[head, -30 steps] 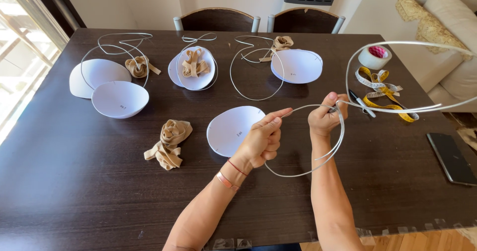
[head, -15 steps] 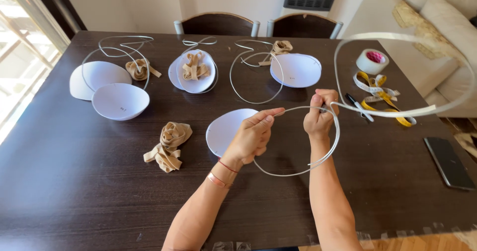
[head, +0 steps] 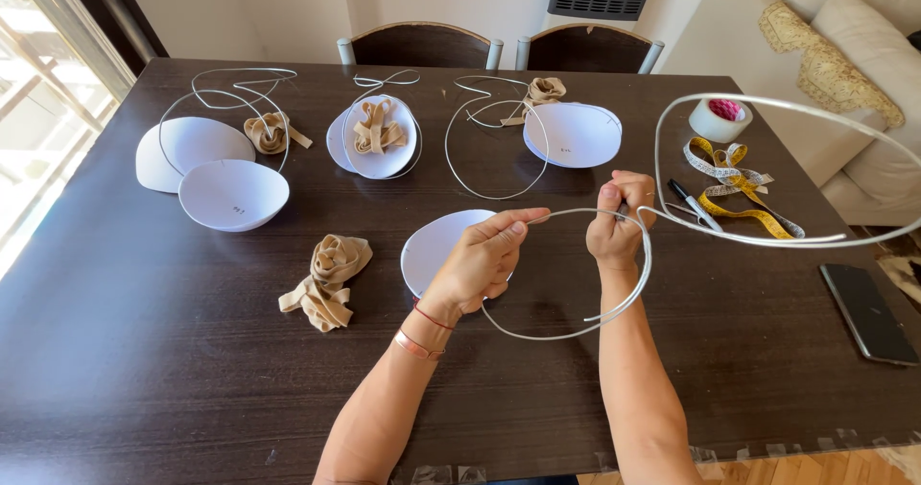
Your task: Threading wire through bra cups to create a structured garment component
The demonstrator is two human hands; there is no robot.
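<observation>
Both my hands hold a long white wire bent into a small loop above the dark wooden table. My left hand pinches the loop's upper left part between thumb and fingers. My right hand is fisted on the spot where the wire crosses itself. From there the wire's free length sweeps in a wide arc out to the right and back over the table. A white foam cup lies just under and left of my left hand.
A beige ribbon bundle lies left of the cup. Further back are more white cups with ribbon and wire. To the right sit a tape roll, a yellow measuring tape, a pen and a phone.
The small loop has tightened a little and my hands have drawn slightly closer. The wire's long free arc has swung upward and further right.
</observation>
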